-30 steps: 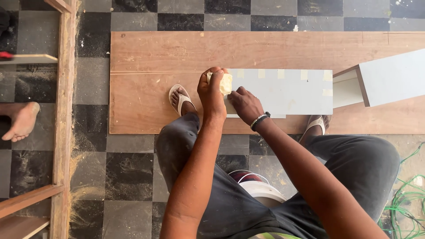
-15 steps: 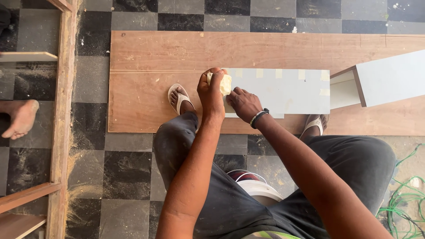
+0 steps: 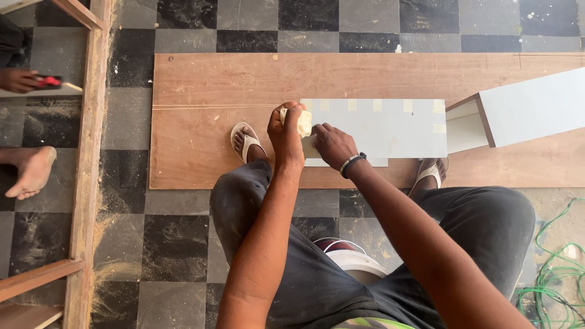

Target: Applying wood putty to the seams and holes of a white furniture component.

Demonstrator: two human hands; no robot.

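While the person sits over the work, the left hand [image 3: 286, 131] pinches a small pale yellowish block [image 3: 303, 122], maybe a sanding pad or a lump of filler, closed tight round it at the left end of the white panel [image 3: 390, 128]. Right hand [image 3: 332, 145] lies flat, fingers curled down onto the panel's near-left corner, pinning it; it grips nothing apart from that. White panel lies on a brown plywood sheet [image 3: 213, 85] spread over the checkered floor [image 3: 183, 244]. Pale tape-like patches run along the panel's far edge. A white open-ended box [image 3: 524, 109] sits just beside the panel's right end.

Judgement on doing this well: keep the block flat to the edge, not tipped, so the corner stays square; press evenly and work along the edge; keep the right hand's weight down so the panel cannot skate on the plywood.

Sandalled feet rest on the plywood either side. Another person's hand [image 3: 21, 79] and bare foot [image 3: 30, 173] show beyond a wooden frame [image 3: 88, 152] at left.
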